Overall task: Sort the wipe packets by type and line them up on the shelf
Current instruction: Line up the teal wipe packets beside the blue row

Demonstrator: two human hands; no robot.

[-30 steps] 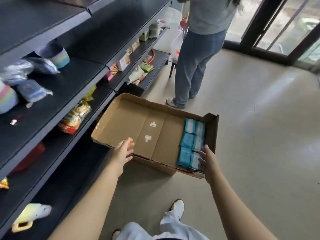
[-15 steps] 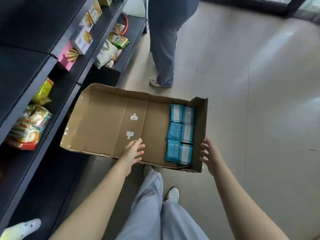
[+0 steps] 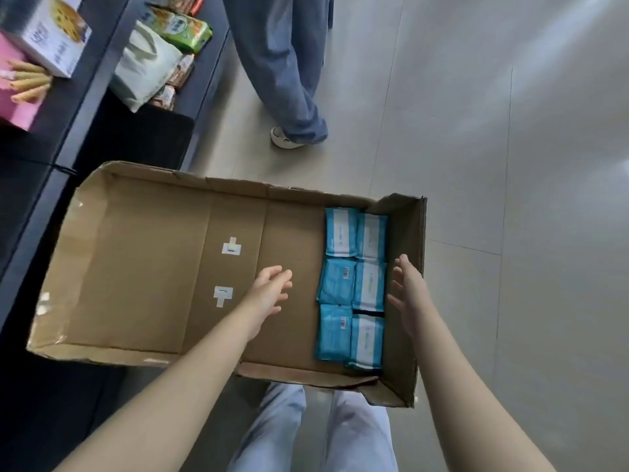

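Head view: looking steeply down over both bare forearms into a shallow cardboard box [image 3: 143, 284] that lies alongside a dark shelf [image 3: 149, 137].
Wipe packets [image 3: 369, 287]: six show, flat soft packs in bright blue, crinkled at the sealed edges.
Layout: two columns of three, edges touching, pushed up against the right end wall of the box.
Faces: the right column and the top-left pack show a white panel with small print too fine to read; the two lower left packs show a plain blue side with a small barcode.
Depth: cannot tell whether more packs lie under these.
Left hand [image 3: 269, 294]: fingers straight and slightly spread, holding nothing, over bare cardboard just left of the packets.
Right hand [image 3: 408, 294]: fingers straight and spread, holding nothing, over the right edge of the packets near the end wall.
Contact: cannot tell whether either hand touches box or packs.
Box floor: bare brown elsewhere, with two small white stickers [image 3: 231, 247] near the middle.
Shelf goods: a white carton [image 3: 51, 39], a pink box [image 3: 17, 107], a white bag [image 3: 146, 63] and a green pack [image 3: 183, 28], none blue.
Floor [image 3: 510, 165]: pale grey tiles.
Other person: blue trouser legs [image 3: 289, 80] and a white shoe [image 3: 284, 139] beyond the box.
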